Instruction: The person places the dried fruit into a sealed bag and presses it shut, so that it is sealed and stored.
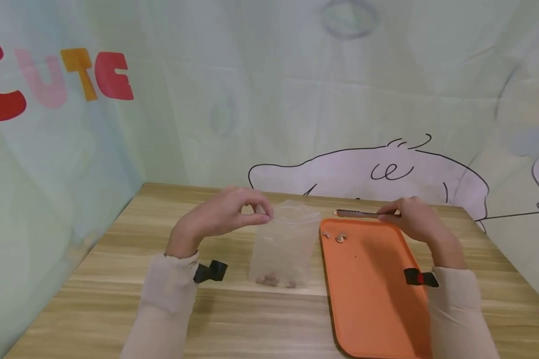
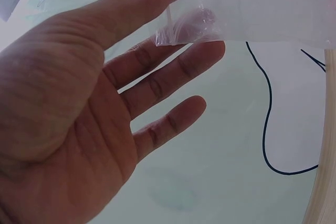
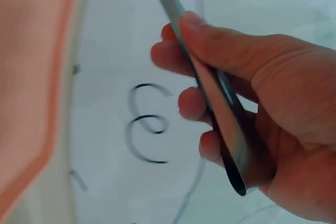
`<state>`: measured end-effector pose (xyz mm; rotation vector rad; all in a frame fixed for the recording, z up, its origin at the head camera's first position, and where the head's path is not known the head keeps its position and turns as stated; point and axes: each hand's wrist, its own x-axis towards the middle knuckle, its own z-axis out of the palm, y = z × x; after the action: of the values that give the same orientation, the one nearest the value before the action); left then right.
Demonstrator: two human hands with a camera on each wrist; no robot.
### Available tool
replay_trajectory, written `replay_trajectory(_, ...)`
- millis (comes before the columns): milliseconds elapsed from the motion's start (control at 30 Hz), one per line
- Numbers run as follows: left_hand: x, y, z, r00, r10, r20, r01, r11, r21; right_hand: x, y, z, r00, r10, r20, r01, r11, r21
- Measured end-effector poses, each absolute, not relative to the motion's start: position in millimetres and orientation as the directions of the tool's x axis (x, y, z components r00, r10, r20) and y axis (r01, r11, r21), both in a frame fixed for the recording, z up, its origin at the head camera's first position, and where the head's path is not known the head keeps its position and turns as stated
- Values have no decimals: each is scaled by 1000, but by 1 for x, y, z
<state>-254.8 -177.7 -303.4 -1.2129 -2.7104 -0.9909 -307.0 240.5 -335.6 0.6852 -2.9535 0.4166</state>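
My left hand [image 1: 224, 214] pinches the upper left corner of a clear zip bag [image 1: 285, 249] between thumb and forefinger; the other fingers extend loosely in the left wrist view. The bag hangs upright, its mouth partly apart, with several small brownish pieces [image 1: 269, 280] at its bottom. My right hand [image 1: 413, 217] grips metal tongs [image 3: 226, 114] around their arms, bent end toward the palm. The tongs point left above the far edge of an orange tray [image 1: 377, 299], and a small pale bit shows at their tip. A few small brownish pieces [image 1: 340, 238] lie in the tray's far left corner.
The tray lies on a wood-grain table [image 1: 242, 324], to the right of the bag. Behind the table hangs a pale green printed cloth [image 1: 197, 124] with a cartoon outline and coloured letters.
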Motion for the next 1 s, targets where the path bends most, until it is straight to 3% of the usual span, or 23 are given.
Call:
replay_trajectory(200,-253,-176,-302,-705,665,249,669,506,544,-279,236,-306,-828,-391,401,-503,835,-223)
replay_trajectory(400,-252,-175,-300,-696,673,252,677,498,541,-252,227,-285,-621,-448,643,-636,768,-79)
replay_trajectory(567,-253,-175,-301,-698,668,258,677,498,542,-241,208,-275,-503,-546,670,-738,675,-4)
replay_trajectory(833,-253,-176,-302,-697,671,255,674,490,553,-243,191,-283,-473,-618,629,-803,596,-18)
replay_trajectory(1000,-254,-177,-300,-695,674,250,673,488,555,-245,198,-283,-544,-564,621,-753,655,-65)
